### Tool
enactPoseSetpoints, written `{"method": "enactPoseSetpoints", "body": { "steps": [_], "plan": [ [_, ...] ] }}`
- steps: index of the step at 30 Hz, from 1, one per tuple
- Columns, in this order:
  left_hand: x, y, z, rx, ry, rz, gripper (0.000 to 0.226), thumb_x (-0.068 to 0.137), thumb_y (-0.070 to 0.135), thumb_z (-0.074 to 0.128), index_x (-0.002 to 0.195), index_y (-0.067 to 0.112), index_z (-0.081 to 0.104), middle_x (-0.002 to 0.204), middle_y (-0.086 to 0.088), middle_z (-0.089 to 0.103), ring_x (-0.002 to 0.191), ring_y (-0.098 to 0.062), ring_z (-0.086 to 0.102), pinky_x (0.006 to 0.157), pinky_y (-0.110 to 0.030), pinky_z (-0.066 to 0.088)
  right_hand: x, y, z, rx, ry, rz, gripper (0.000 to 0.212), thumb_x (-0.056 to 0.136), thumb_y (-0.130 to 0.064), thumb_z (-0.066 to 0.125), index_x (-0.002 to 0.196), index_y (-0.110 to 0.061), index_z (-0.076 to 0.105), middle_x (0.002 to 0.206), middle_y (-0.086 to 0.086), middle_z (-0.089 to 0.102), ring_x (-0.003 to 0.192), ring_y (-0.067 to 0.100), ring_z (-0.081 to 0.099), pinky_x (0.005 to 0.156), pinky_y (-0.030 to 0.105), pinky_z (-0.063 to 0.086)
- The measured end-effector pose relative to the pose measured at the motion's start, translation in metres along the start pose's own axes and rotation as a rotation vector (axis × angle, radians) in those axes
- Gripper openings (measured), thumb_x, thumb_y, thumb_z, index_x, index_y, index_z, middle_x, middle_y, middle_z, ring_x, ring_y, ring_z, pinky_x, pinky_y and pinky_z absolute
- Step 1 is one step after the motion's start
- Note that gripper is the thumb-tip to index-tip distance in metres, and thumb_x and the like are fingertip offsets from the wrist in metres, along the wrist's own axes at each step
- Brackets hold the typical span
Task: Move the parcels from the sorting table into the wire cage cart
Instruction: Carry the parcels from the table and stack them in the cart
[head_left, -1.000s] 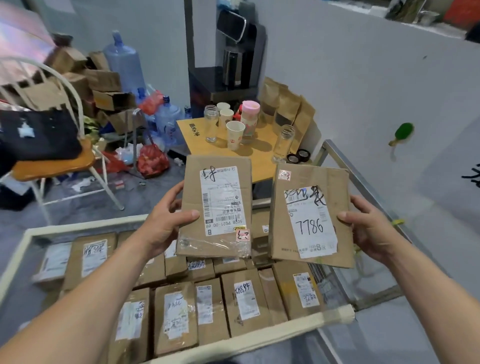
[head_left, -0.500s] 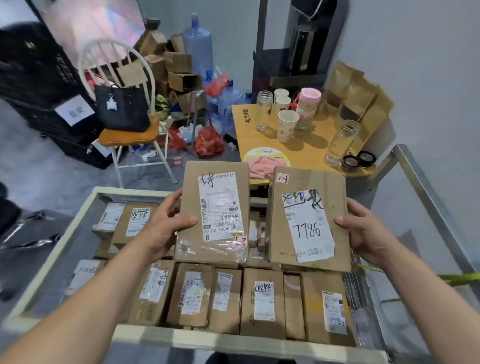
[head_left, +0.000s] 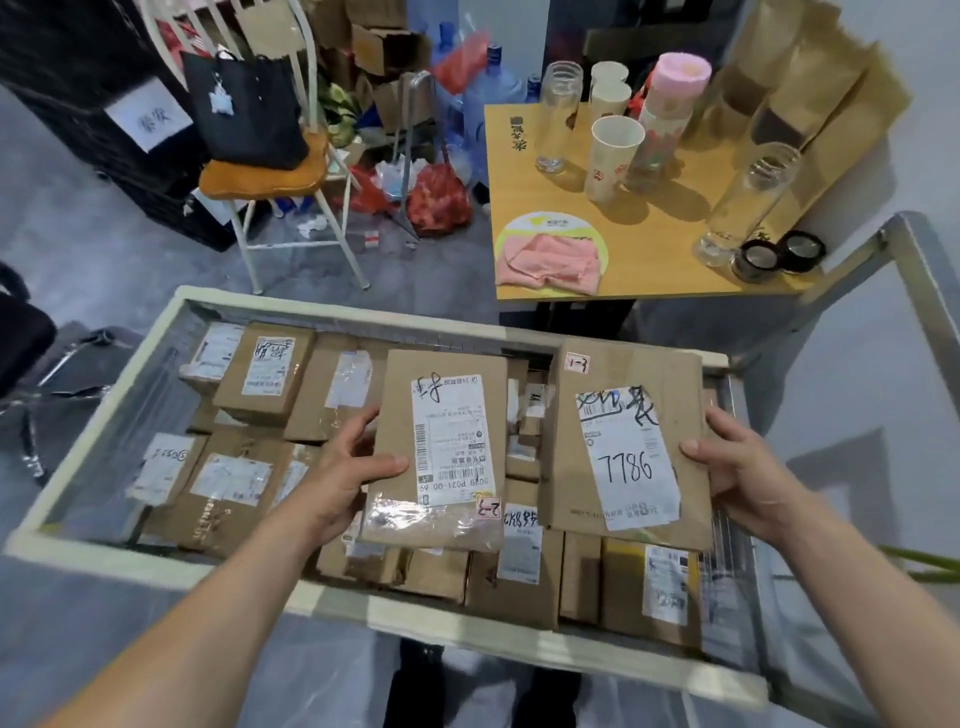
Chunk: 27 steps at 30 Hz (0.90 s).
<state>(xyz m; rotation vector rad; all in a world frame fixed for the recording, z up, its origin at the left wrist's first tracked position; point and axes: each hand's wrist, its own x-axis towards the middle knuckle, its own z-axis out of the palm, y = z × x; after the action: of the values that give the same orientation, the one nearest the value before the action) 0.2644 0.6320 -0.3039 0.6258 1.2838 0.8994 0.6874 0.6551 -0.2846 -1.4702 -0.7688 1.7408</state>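
Two flat brown cardboard parcels, one per hand, both held over the cart. Left hand (head_left: 347, 470) grips the barcode-label parcel (head_left: 441, 452); right hand (head_left: 737, 470) grips the parcel marked 7786 (head_left: 631, 447). The wire cage cart (head_left: 104, 410) below is packed with labelled parcels (head_left: 265, 371).

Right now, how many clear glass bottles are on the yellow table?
2: one bottle at the table's far left, another near its right edge by two black lids. More may be hidden.
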Motion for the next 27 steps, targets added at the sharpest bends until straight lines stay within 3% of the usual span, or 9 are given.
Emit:
{"method": "enactPoseSetpoints", "body": {
  "steps": [2, 7, 11, 13, 19, 24, 27],
  "plan": [
    [0.011, -0.014, 0.000, 0.002, -0.013, -0.049, 0.109, 0.041, 0.016, 0.089, 0.143, 0.026, 0.050, 0.130, -0.014, 0.064, 0.109, -0.034, 0.069, 0.084, -0.047, 0.057, 0.002, 0.012, -0.004, -0.012, 0.019, 0.021, 0.068, 0.069, -0.001, 0.071, 0.134, -0.014, 0.059, 0.120, 0.020, 0.071, 0.087, 0.031, 0.074, 0.069, 0.044, 0.061],
    [0.029, -0.044, 0.007, 0.048, -0.027, -0.140, 0.103, 0.043, 0.016, 0.087, 0.139, 0.032, 0.052, 0.121, -0.010, 0.067, 0.098, -0.025, 0.073, 0.075, -0.040, 0.060, 0.008, 0.038, -0.011, -0.025, 0.103, 0.043, 0.062, 0.069, -0.005, 0.067, 0.129, -0.016, 0.062, 0.106, 0.009, 0.076, 0.080, 0.025, 0.074, 0.069, 0.038, 0.054],
    [0.045, -0.068, 0.012, 0.054, -0.014, -0.198, 0.081, 0.079, -0.011, 0.071, 0.146, 0.027, 0.045, 0.120, -0.006, 0.064, 0.089, -0.019, 0.073, 0.064, -0.032, 0.059, 0.013, 0.051, -0.015, -0.002, 0.131, 0.054, 0.055, 0.071, -0.004, 0.061, 0.124, -0.017, 0.064, 0.099, 0.006, 0.077, 0.075, 0.021, 0.074, 0.060, 0.034, 0.059],
    [0.050, -0.077, 0.012, 0.062, 0.014, -0.220, 0.079, 0.083, -0.017, 0.063, 0.146, 0.028, 0.044, 0.116, -0.007, 0.063, 0.083, -0.017, 0.072, 0.061, -0.029, 0.059, 0.016, 0.057, -0.017, -0.007, 0.144, 0.063, 0.054, 0.071, -0.003, 0.060, 0.123, -0.018, 0.064, 0.097, 0.006, 0.077, 0.073, 0.021, 0.074, 0.058, 0.034, 0.059],
    [0.061, -0.104, 0.003, 0.011, -0.016, -0.283, 0.082, 0.079, -0.017, 0.067, 0.145, 0.029, 0.046, 0.130, -0.015, 0.059, 0.093, -0.029, 0.074, 0.072, -0.045, 0.062, 0.029, 0.077, -0.030, -0.042, 0.183, 0.090, 0.063, 0.071, -0.005, 0.063, 0.133, -0.016, 0.061, 0.112, 0.013, 0.073, 0.082, 0.025, 0.073, 0.074, 0.040, 0.052],
    [0.069, -0.127, 0.004, 0.031, 0.008, -0.325, 0.084, 0.081, -0.018, 0.064, 0.148, 0.029, 0.042, 0.121, -0.014, 0.066, 0.093, -0.030, 0.074, 0.075, -0.045, 0.060, 0.041, 0.088, -0.035, -0.044, 0.166, 0.121, 0.066, 0.072, -0.003, 0.063, 0.137, -0.016, 0.059, 0.120, 0.017, 0.071, 0.089, 0.030, 0.071, 0.073, 0.041, 0.060],
    [0.071, -0.135, 0.001, 0.017, 0.024, -0.353, 0.086, 0.081, -0.018, 0.064, 0.147, 0.032, 0.041, 0.118, -0.016, 0.066, 0.094, -0.036, 0.072, 0.078, -0.050, 0.060, 0.046, 0.091, -0.032, -0.041, 0.169, 0.133, 0.067, 0.071, -0.001, 0.062, 0.136, -0.014, 0.058, 0.111, 0.012, 0.074, 0.082, 0.025, 0.073, 0.067, 0.037, 0.060]
  ]
}}
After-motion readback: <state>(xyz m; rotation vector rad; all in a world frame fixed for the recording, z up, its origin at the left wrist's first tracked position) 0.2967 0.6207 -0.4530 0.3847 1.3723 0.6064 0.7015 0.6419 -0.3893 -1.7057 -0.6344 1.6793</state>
